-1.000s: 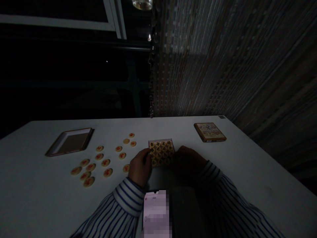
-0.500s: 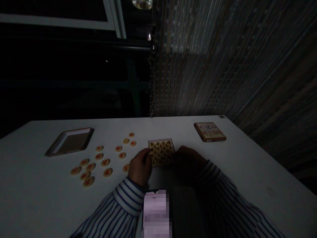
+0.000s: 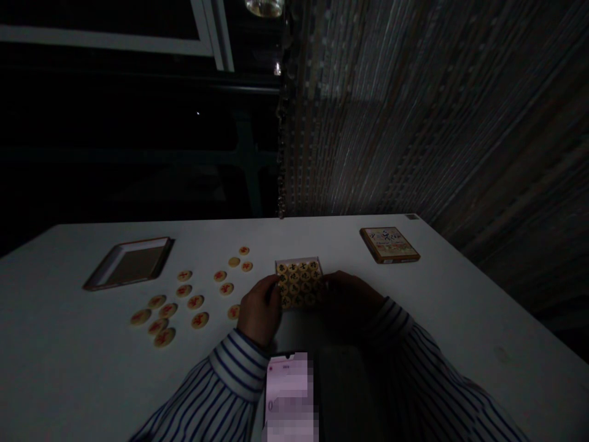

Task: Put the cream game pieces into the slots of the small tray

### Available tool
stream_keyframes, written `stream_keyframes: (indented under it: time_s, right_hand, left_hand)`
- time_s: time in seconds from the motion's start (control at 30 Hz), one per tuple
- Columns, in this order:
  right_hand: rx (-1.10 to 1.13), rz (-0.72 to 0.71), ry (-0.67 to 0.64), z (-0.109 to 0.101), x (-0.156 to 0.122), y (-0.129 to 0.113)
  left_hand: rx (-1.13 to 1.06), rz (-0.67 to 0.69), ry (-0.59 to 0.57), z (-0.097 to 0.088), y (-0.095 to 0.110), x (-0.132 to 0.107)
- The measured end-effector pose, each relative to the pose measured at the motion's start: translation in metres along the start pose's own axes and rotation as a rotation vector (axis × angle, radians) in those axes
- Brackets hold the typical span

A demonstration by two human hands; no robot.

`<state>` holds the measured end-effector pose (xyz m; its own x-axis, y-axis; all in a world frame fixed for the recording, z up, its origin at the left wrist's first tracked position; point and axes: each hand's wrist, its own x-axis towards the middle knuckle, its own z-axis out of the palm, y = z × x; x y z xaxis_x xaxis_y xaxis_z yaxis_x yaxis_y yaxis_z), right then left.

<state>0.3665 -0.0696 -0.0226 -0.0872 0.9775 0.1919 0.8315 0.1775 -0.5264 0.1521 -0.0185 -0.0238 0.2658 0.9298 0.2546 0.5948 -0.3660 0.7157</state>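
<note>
A small tray [image 3: 299, 265] packed with round wooden pieces marked in black sits on the white table [image 3: 460, 307] in front of me. My left hand [image 3: 259, 310] is curled against its left side, fingertips on the pieces. My right hand [image 3: 350, 299], deep in shadow, is bent over the tray's right side. Whether either hand grips a piece is hidden. Both sleeves are striped.
Several loose wooden discs with red marks [image 3: 184, 298] lie scattered to the left. An empty shallow box half [image 3: 130, 263] sits at the far left. A printed box lid [image 3: 389, 244] lies at the far right. A beaded curtain hangs behind the table.
</note>
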Motion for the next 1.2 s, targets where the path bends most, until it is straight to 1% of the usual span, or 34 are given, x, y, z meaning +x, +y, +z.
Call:
stream_keyframes:
  time_s: [0.13, 0.23, 0.47, 0.67, 0.77, 1.0, 1.2]
  right_hand:
    - [-0.005, -0.005, -0.018, 0.0, -0.001, 0.0]
    - [0.0, -0.008, -0.042, -0.001, -0.002, -0.004]
    - [-0.02, 0.009, -0.053, -0.003, -0.002, -0.011]
    - [-0.074, 0.016, -0.027, -0.004, -0.001, -0.014]
    - [-0.082, 0.009, -0.035, -0.004, -0.001, -0.015]
    - [-0.037, 0.018, -0.061, -0.008, 0.0, -0.021]
    - [-0.035, -0.005, -0.04, -0.01, 0.0, -0.026]
  left_hand:
    - [0.001, 0.011, -0.004, 0.001, -0.002, 0.0]
    - [0.002, 0.003, 0.0, 0.001, -0.002, 0.0]
    - [-0.017, -0.012, -0.007, 0.0, 0.0, 0.001]
    - [-0.022, -0.01, -0.006, 0.0, 0.0, 0.0]
    - [-0.022, 0.003, -0.005, 0.0, -0.001, 0.0]
    - [-0.021, 0.01, 0.007, 0.001, -0.002, 0.0]
    - [0.014, -0.005, -0.006, 0.001, -0.001, 0.001]
